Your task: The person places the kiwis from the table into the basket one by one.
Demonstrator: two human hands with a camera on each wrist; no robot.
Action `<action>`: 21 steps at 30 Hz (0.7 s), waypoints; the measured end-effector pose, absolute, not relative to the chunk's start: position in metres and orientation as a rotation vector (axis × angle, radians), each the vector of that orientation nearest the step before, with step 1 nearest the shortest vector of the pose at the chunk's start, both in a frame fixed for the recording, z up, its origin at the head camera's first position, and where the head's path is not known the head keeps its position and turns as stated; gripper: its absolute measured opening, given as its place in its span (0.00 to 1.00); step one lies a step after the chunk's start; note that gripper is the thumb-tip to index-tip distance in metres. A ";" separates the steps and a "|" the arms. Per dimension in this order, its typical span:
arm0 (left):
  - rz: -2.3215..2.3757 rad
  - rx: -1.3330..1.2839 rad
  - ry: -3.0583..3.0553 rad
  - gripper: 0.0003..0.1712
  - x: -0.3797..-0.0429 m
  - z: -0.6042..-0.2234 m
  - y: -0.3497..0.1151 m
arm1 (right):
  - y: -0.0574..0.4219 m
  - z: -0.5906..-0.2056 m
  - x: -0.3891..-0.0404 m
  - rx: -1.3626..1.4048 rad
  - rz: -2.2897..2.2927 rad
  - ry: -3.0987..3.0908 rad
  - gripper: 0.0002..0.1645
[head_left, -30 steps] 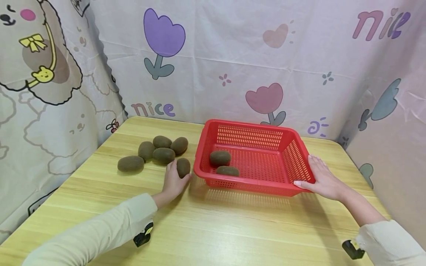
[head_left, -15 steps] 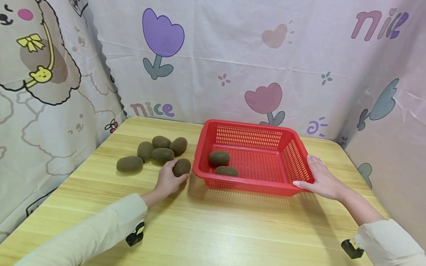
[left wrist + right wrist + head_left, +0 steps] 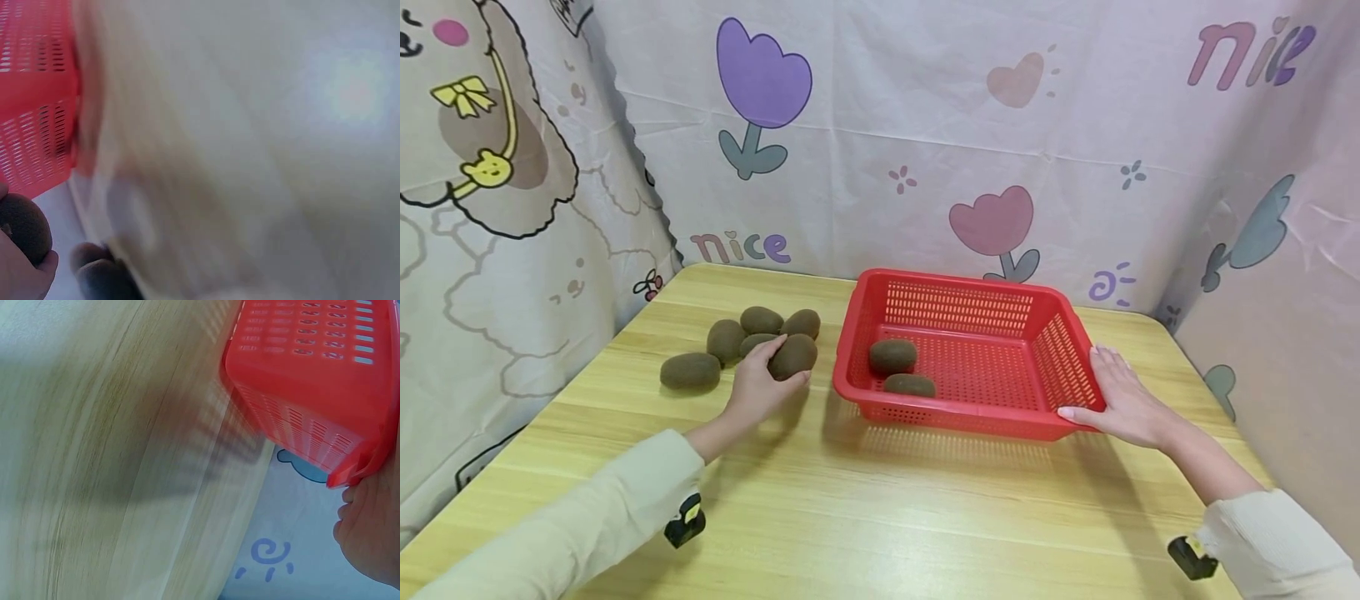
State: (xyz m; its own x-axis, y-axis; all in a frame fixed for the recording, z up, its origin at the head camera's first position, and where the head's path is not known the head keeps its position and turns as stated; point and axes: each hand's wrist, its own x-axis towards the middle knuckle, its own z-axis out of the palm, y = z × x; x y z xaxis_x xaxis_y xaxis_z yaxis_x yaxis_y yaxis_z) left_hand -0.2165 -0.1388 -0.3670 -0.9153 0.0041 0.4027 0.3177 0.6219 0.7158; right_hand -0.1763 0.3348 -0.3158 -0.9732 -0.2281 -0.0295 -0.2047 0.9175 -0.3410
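Note:
My left hand [image 3: 758, 387] grips a brown kiwi [image 3: 794, 357] between thumb and fingers, just left of the red plastic basket [image 3: 958, 414]. In the left wrist view, the held kiwi [image 3: 26, 228] shows at the lower left, near the basket's side. Behind the hand lies a group of kiwis [image 3: 726, 342], one of them partly hidden by the fingers. Two more kiwis [image 3: 892, 356] lie inside the basket at its left end. My right hand [image 3: 1129, 402] holds the basket's right end, thumb over the front corner of the rim and fingers along the outer side.
A single kiwi [image 3: 690, 371] sits at the left of the group. The wooden table [image 3: 895, 517] ends against a printed cloth backdrop [image 3: 880, 125] behind and at both sides. Dark wrist devices [image 3: 685, 521] are worn at both cuffs.
My left hand has moved left and slightly away from me with the kiwi, from beside the basket toward the other kiwis. The right hand and basket stay in place.

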 end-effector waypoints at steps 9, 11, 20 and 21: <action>-1.186 -0.284 -2.468 0.36 -0.212 -0.334 -0.144 | 0.335 -0.315 -0.177 -0.325 -0.498 3.001 0.68; -1.180 -0.297 -2.469 0.36 -0.213 -0.330 -0.144 | 0.335 -0.315 -0.177 -0.322 -0.499 3.001 0.68; -1.173 -0.361 -2.472 0.36 -0.213 -0.317 -0.131 | 0.334 -0.314 -0.177 -0.344 -0.477 3.010 0.68; -1.178 -0.367 -2.472 0.36 -0.213 -0.316 -0.128 | 0.334 -0.314 -0.177 -0.348 -0.475 3.013 0.68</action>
State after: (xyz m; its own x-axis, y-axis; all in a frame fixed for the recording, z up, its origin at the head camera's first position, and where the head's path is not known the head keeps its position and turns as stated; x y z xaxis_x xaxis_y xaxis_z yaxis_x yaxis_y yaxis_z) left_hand -0.2135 -0.1279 -0.3161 -0.8950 0.0719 0.4403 0.3873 0.6151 0.6867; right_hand -0.1767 0.3339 -0.3143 -0.9718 -0.2333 -0.0355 -0.2111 0.9264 -0.3117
